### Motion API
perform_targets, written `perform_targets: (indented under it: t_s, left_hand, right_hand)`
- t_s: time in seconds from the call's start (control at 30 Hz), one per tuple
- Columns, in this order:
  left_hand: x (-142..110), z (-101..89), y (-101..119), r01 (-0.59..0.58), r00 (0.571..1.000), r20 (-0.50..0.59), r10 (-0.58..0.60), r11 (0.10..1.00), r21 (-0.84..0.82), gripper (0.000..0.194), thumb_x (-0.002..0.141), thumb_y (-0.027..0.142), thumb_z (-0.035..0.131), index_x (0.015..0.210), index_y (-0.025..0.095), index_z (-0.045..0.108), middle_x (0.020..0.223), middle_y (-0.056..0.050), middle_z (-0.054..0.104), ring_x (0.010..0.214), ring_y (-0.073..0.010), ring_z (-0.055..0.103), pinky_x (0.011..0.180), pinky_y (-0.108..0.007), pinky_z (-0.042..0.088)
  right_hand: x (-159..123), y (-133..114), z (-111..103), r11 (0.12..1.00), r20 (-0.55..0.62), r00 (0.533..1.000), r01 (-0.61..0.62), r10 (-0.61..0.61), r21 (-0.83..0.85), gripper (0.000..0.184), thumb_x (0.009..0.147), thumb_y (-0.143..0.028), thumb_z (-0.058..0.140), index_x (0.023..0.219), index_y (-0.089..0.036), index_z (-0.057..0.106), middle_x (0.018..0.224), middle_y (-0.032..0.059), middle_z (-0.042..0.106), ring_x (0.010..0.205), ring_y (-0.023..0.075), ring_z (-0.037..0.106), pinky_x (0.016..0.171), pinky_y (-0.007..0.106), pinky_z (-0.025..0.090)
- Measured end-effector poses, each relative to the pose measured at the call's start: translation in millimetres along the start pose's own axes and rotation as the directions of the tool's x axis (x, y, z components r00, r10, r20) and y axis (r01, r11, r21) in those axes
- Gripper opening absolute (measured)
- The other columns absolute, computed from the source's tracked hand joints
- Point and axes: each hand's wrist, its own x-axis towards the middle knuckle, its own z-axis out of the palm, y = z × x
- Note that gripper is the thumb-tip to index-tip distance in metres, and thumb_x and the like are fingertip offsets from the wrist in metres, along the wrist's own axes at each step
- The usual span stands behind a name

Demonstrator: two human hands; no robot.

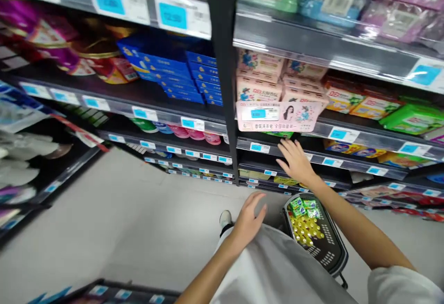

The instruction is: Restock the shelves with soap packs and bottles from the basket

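Price rail [314, 158] on a store shelf runs just under the right grip [293, 161], which is open with the fingers [286, 147] spread wide. The fingertips are at the rail or just above it, but I cannot tell whether they touch it, and that grip has hold of nothing visible. The left grip [249, 218] is lower down, loosely curled and open, above a white shirt [277, 267], and it also holds nothing visible. A black basket [333, 244] sits between and below them, just right of the left grip and under the right wrist, with neither grip on it. Green packets [301, 207] and yellow bottles [305, 232] lie inside.

Above the rail, pink packs [260, 75] are stacked behind a pink shelf sign [279, 116], with green packs [412, 119] further right. A black upright [225, 63] divides the shelving, and blue boxes [166, 70] stand on the shelf left of it. Pink cups [194, 133] line a lower shelf on that side. A white shoe [225, 218] shows on the tile floor [114, 221] just past the left grip. Another shelf unit [34, 165] stands across the aisle at the left.
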Motion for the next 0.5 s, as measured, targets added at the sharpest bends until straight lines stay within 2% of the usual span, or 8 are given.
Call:
perform_targets:
  t_s: [0.07, 0.13, 0.2, 0.27, 0.33, 0.4, 0.5]
  left_hand:
    - [2.8, 5.9, 1.1, 0.001, 0.999, 0.053, -0.001, 1.0, 0.003, 0.031, 0.096, 0.027, 0.053, 0.125, 0.024, 0.062, 0.133, -0.01, 0.063, 0.126, -0.023, 0.059, 0.112, -0.045, 0.047]
    - [5.6, 13.6, 1.4, 0.0, 0.992, 0.123, -0.002, 1.0, 0.011, 0.03, 0.096, 0.028, 0.053, 0.125, 0.025, 0.062, 0.133, -0.01, 0.063, 0.127, -0.023, 0.059, 0.111, -0.045, 0.047]
    - [7.7, 22.2, 0.0, -0.009, 0.979, 0.204, 0.004, 1.0, 0.024, 0.031, 0.097, 0.03, 0.053, 0.126, 0.025, 0.062, 0.133, -0.01, 0.063, 0.127, -0.0232, 0.059, 0.111, -0.045, 0.048]
    - [9.0, 30.9, -3.6, -0.015, 0.961, 0.277, 0.002, 0.999, 0.046, 0.032, 0.097, 0.031, 0.053, 0.126, 0.025, 0.062, 0.134, -0.01, 0.062, 0.128, -0.0236, 0.059, 0.11, -0.046, 0.048]
    - [10.4, 38.8, -9.0, 0.0, 0.939, 0.343, -0.026, 0.997, 0.077, 0.032, 0.097, 0.034, 0.053, 0.126, 0.025, 0.062, 0.135, -0.011, 0.061, 0.126, -0.0238, 0.06, 0.107, -0.045, 0.05]
    - [12.8, 46.2, -15.3, 0.018, 0.914, 0.402, -0.061, 0.994, 0.11, 0.033, 0.097, 0.038, 0.053, 0.126, 0.024, 0.062, 0.135, -0.012, 0.061, 0.124, -0.0238, 0.061, 0.104, -0.044, 0.052]
    - [17.8, 58.4, -23.4, 0.025, 0.87, 0.483, -0.098, 0.988, 0.155, 0.034, 0.097, 0.042, 0.052, 0.125, 0.023, 0.062, 0.134, -0.012, 0.062, 0.122, -0.0239, 0.061, 0.103, -0.044, 0.053]
  right_hand:
    - [-38.9, -8.3, 7.9, 1.0, -0.037, 0.999, 0.002, -0.001, 0.021, 0.051, 0.105, -0.037, 0.045, 0.149, -0.012, 0.048, 0.155, 0.0169, 0.048, 0.149, 0.0338, 0.036, 0.126, 0.059, 0.023]
    - [-79.1, -16.4, 21.7, 0.997, -0.065, 0.996, -0.054, 0.057, 0.059, 0.047, 0.105, -0.034, 0.045, 0.146, -0.013, 0.051, 0.15, 0.0164, 0.054, 0.146, 0.0322, 0.041, 0.125, 0.057, 0.027]
    - [-120.3, -25.4, 39.0, 0.981, -0.054, 0.985, -0.159, 0.166, 0.11, 0.043, 0.104, -0.032, 0.045, 0.143, -0.015, 0.054, 0.144, 0.015, 0.06, 0.142, 0.0311, 0.046, 0.123, 0.056, 0.031]
    - [-162.4, -36.0, 57.2, 0.937, 0.026, 0.951, -0.308, 0.308, 0.166, 0.041, 0.104, -0.031, 0.046, 0.141, -0.017, 0.056, 0.138, 0.0141, 0.063, 0.136, 0.0304, 0.052, 0.121, 0.056, 0.034]
    - [-205.3, -48.1, 74.8, 0.849, 0.163, 0.87, -0.491, 0.465, 0.197, 0.041, 0.103, -0.031, 0.046, 0.14, -0.018, 0.057, 0.136, 0.0135, 0.064, 0.132, 0.0301, 0.054, 0.119, 0.055, 0.036]
    - [-247.9, -60.7, 90.6, 0.733, 0.278, 0.753, -0.653, 0.597, 0.193, 0.04, 0.103, -0.031, 0.046, 0.14, -0.019, 0.058, 0.135, 0.0134, 0.064, 0.129, 0.0302, 0.055, 0.116, 0.052, 0.039]
    - [-308.5, -78.7, 110.3, 0.553, 0.371, 0.57, -0.817, 0.733, 0.163, 0.038, 0.101, -0.03, 0.049, 0.136, -0.019, 0.06, 0.129, 0.0142, 0.067, 0.124, 0.0306, 0.059, 0.112, 0.049, 0.043]
